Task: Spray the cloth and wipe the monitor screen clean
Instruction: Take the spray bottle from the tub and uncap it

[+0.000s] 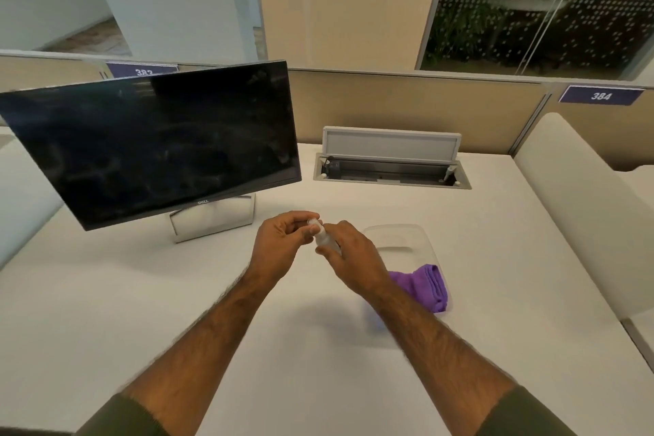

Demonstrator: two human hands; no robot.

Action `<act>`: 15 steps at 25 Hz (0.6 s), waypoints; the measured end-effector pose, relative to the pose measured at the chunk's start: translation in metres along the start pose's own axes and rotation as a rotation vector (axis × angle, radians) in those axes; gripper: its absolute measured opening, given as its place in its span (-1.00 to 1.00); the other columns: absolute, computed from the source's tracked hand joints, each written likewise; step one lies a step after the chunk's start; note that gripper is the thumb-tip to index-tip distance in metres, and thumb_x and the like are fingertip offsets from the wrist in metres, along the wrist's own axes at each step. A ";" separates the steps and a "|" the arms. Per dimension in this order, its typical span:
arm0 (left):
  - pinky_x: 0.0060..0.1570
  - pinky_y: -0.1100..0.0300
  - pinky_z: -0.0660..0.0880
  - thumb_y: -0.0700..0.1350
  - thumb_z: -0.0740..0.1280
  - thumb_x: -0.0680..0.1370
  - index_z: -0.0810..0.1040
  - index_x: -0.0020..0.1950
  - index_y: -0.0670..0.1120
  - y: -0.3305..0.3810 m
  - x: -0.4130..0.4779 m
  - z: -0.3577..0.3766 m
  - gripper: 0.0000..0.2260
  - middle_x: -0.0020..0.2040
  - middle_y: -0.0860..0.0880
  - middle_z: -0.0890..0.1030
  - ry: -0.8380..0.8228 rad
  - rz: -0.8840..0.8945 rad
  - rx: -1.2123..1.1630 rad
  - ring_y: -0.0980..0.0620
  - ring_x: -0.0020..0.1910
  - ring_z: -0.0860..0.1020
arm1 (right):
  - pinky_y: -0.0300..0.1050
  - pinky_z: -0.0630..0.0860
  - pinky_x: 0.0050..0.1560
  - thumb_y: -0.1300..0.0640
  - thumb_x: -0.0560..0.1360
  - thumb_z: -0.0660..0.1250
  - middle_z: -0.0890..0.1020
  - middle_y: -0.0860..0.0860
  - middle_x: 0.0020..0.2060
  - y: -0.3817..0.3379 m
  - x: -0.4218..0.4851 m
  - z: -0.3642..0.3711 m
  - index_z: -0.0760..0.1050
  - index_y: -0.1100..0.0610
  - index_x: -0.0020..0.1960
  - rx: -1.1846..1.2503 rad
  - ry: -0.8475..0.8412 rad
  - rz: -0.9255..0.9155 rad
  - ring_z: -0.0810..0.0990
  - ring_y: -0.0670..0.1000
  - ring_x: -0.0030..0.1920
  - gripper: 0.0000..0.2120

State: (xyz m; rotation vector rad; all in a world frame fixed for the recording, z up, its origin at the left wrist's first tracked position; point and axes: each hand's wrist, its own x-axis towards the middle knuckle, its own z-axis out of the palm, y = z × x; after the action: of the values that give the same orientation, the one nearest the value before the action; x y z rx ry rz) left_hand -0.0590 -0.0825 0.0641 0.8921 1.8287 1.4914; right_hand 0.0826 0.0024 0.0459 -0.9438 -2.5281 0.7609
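A small clear spray bottle point(322, 236) is held between both hands above the white desk point(141, 311). My right hand point(352, 255) grips its body. The fingertips of my left hand point(283, 244) pinch its cap end. A folded purple cloth point(426, 287) lies on the desk just right of my right wrist, partly hidden by the forearm. The dark monitor point(155, 145) with a smeared screen stands at the left on a silver stand point(212, 218), tilted toward me.
A clear plastic tray point(400, 241) lies beyond the cloth. An open cable box point(391, 166) with its lid raised sits in the desk at the back. A beige partition runs behind, and a white divider point(580, 202) borders the right side.
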 end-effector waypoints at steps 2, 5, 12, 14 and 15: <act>0.16 -0.01 0.69 -0.17 0.49 0.59 0.73 0.16 -0.08 -0.010 -0.011 -0.013 -0.85 0.07 -0.05 0.77 0.059 -0.005 -0.002 -0.04 0.06 0.73 | -0.03 0.56 0.03 -0.02 0.60 0.34 0.59 0.05 0.11 -0.012 -0.005 0.013 0.49 0.06 0.32 0.025 -0.001 -0.012 0.59 0.06 0.02 -0.67; 0.13 0.01 0.70 -0.18 0.53 0.56 0.71 0.03 0.01 -0.026 -0.029 -0.031 -0.89 0.00 -0.01 0.78 0.113 -0.008 0.007 -0.01 0.01 0.74 | -0.11 0.52 0.05 -0.03 0.60 0.35 0.58 0.03 0.15 -0.029 -0.014 0.037 0.49 0.05 0.33 0.041 -0.019 0.001 0.59 0.05 0.06 -0.66; 0.03 0.22 0.66 -0.17 0.51 0.58 0.70 0.04 -0.02 -0.054 -0.061 -0.066 -0.92 -0.06 0.04 0.77 0.222 0.056 -0.041 0.07 -0.02 0.74 | -0.10 0.54 0.10 -0.04 0.61 0.34 0.59 0.03 0.18 -0.059 -0.030 0.076 0.48 0.04 0.34 0.056 -0.051 0.019 0.60 0.05 0.08 -0.66; 0.02 0.35 0.62 -0.15 0.51 0.58 0.70 0.08 -0.07 -0.062 -0.063 -0.074 -0.90 -0.01 0.08 0.76 0.240 0.079 0.007 0.15 0.00 0.72 | -0.08 0.55 0.10 -0.05 0.61 0.34 0.59 0.03 0.18 -0.064 -0.032 0.083 0.48 0.03 0.34 0.051 -0.053 0.033 0.60 0.05 0.08 -0.66; 0.00 0.40 0.59 -0.14 0.51 0.59 0.70 0.10 -0.08 -0.066 -0.063 -0.078 -0.89 0.01 0.11 0.74 0.258 0.084 0.030 0.20 0.00 0.71 | -0.09 0.55 0.10 -0.05 0.61 0.34 0.59 0.02 0.18 -0.065 -0.033 0.085 0.49 0.03 0.34 0.053 -0.051 0.043 0.60 0.05 0.08 -0.66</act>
State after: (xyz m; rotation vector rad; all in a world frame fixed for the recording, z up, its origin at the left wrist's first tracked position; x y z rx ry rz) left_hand -0.0920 -0.1870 0.0160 0.8317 2.0228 1.7013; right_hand 0.0338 -0.0925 0.0120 -0.9765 -2.5250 0.8703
